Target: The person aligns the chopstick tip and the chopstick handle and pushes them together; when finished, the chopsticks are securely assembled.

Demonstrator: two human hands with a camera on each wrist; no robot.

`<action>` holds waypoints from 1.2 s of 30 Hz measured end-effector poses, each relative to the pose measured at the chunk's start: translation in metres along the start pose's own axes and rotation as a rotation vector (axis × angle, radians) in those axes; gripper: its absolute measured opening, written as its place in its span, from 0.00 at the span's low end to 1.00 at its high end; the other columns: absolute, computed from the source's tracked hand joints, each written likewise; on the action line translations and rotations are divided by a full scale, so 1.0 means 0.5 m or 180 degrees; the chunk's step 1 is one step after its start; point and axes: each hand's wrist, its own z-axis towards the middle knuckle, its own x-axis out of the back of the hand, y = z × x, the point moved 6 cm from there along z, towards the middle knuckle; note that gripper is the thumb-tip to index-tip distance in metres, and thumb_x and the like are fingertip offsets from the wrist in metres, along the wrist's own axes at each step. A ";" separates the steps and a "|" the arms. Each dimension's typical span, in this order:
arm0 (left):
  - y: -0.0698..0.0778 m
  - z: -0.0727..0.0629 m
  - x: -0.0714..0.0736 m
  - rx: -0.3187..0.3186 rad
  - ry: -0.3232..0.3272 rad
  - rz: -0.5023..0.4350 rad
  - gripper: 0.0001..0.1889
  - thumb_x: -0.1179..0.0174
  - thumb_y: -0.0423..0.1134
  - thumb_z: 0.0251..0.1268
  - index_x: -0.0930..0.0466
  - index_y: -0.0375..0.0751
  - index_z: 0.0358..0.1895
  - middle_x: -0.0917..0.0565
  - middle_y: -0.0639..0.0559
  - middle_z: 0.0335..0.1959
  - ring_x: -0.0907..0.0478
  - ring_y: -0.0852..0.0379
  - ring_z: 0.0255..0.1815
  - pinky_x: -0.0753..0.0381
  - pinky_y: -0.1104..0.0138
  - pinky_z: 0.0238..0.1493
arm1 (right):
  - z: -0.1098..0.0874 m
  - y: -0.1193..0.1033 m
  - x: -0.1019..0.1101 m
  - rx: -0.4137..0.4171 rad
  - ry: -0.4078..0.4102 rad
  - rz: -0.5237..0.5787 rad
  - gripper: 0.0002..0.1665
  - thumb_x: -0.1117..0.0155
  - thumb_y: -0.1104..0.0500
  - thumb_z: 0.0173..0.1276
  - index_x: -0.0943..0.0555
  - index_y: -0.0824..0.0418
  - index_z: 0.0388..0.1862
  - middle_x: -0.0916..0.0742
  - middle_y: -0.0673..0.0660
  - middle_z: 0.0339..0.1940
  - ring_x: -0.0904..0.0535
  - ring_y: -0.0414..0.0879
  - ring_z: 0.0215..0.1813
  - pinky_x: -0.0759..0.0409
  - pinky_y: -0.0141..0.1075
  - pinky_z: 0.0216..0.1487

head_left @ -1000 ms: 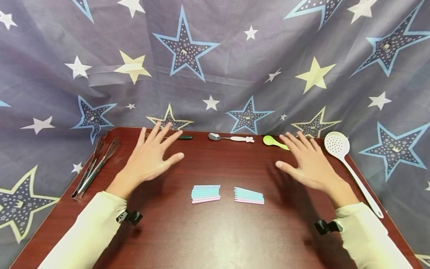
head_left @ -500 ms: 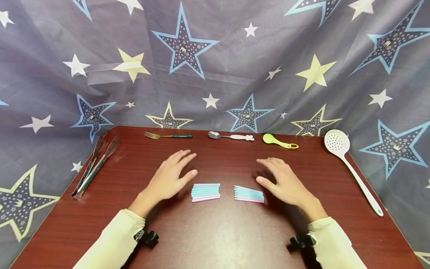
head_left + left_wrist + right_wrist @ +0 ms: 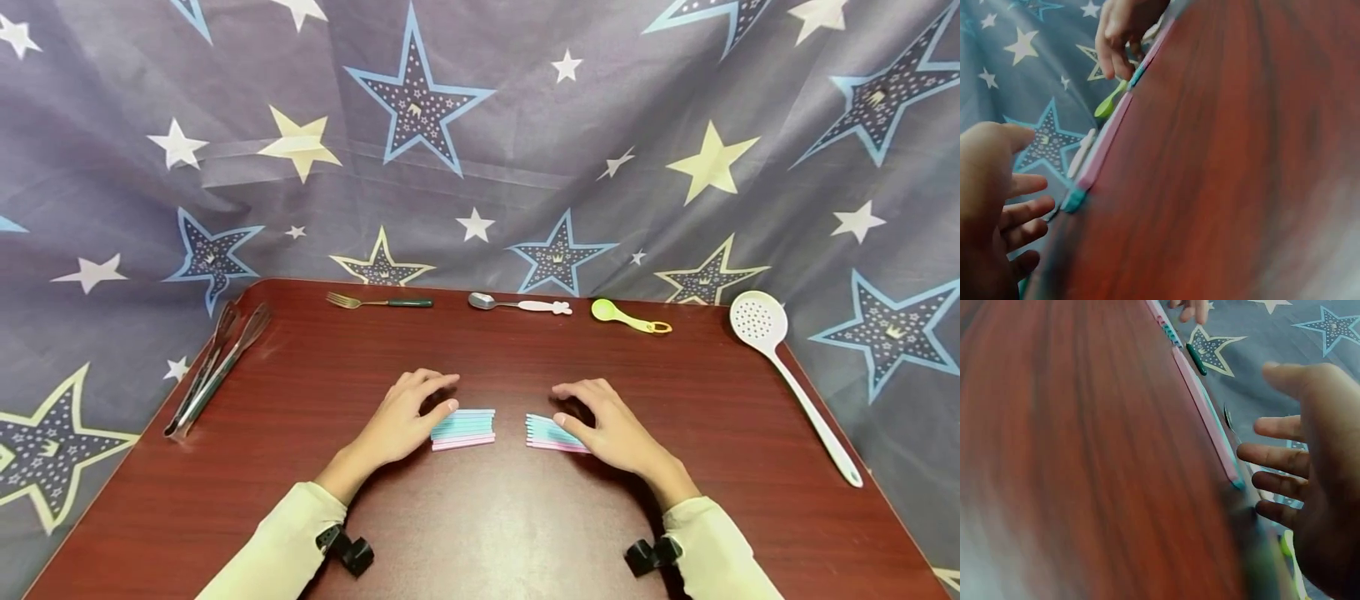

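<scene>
Two flat rows of thin light-blue and pink sticks lie side by side on the table in the head view, the left row and the right row. My left hand hovers at the outer end of the left row, thumb close to the sticks. Over the outer end of the right row is my right hand, its thumb covering part of it. Both wrist views show relaxed, spread fingers with nothing between them. Whether either thumb touches the sticks I cannot tell.
Along the back edge lie a fork, a spoon with a white handle and a lime-green measuring spoon. Metal tongs lie at the left edge, a white skimmer at the right. A star-patterned curtain hangs behind.
Both hands have come inward and nearer to me, from a wide spread toward the back down to the outer ends of the two stick rows. The sticks and utensils stay put.
</scene>
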 end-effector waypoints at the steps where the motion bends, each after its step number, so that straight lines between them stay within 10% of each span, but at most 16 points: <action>1: -0.002 -0.001 -0.006 0.0004 0.0020 -0.0008 0.22 0.41 0.52 0.76 0.19 0.49 0.67 0.17 0.52 0.58 0.25 0.51 0.58 0.29 0.49 0.59 | 0.000 0.000 -0.002 0.0019 0.0035 0.0010 0.22 0.29 0.51 0.70 0.16 0.54 0.61 0.12 0.49 0.56 0.24 0.48 0.61 0.29 0.49 0.62; 16: 0.004 -0.006 -0.035 0.0096 0.0372 0.0125 0.07 0.30 0.44 0.67 0.07 0.57 0.44 0.15 0.60 0.39 0.25 0.57 0.43 0.34 0.62 0.45 | -0.003 0.000 -0.023 0.0026 0.0256 0.0084 0.12 0.23 0.59 0.61 0.08 0.47 0.44 0.14 0.43 0.36 0.28 0.39 0.42 0.40 0.40 0.47; 36: 0.002 0.003 -0.031 0.0540 0.0265 0.0015 0.05 0.28 0.43 0.57 0.07 0.60 0.36 0.11 0.61 0.37 0.21 0.54 0.44 0.31 0.55 0.49 | -0.001 0.010 -0.031 -0.0243 0.0221 0.0229 0.08 0.22 0.59 0.58 0.11 0.47 0.35 0.15 0.38 0.31 0.24 0.41 0.42 0.39 0.41 0.50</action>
